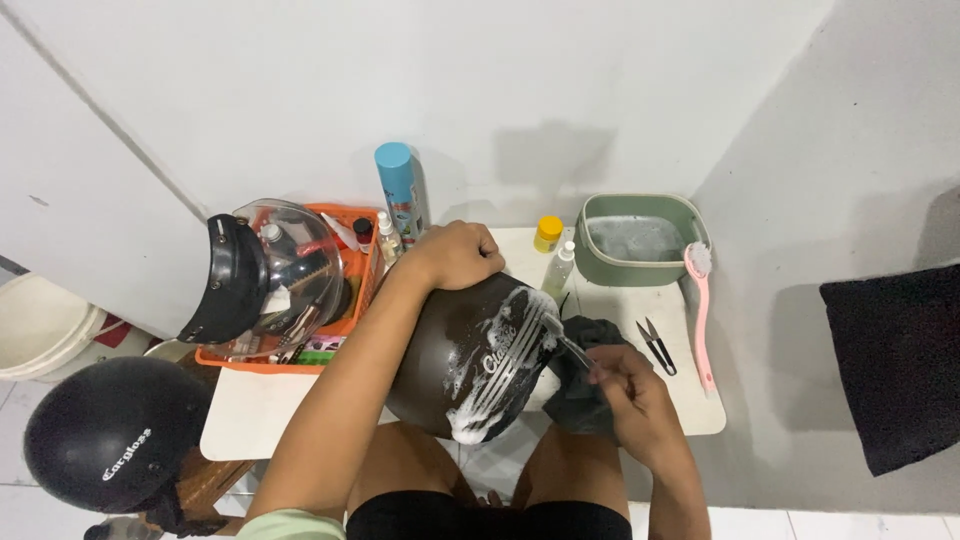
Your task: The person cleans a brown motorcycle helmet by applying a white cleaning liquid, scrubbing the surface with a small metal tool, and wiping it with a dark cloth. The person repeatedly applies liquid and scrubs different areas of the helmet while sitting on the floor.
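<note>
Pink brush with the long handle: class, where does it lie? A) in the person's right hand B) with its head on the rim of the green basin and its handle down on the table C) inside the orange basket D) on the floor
B: the pink brush leans its head on the green basin, its handle running down the table.

My white desk [260,420] carries an orange basket [345,330] beyond my left hand [460,255], a green basin [640,240], pink brush [700,310] and snips [655,345] past my right hand [635,395].

Views: one, head-worn.
Direction: steeply downward, toward the white wall corner.
Range: close, at arm's length over the small white table [250,420].
Lower edge: wearer's own knees.
</note>
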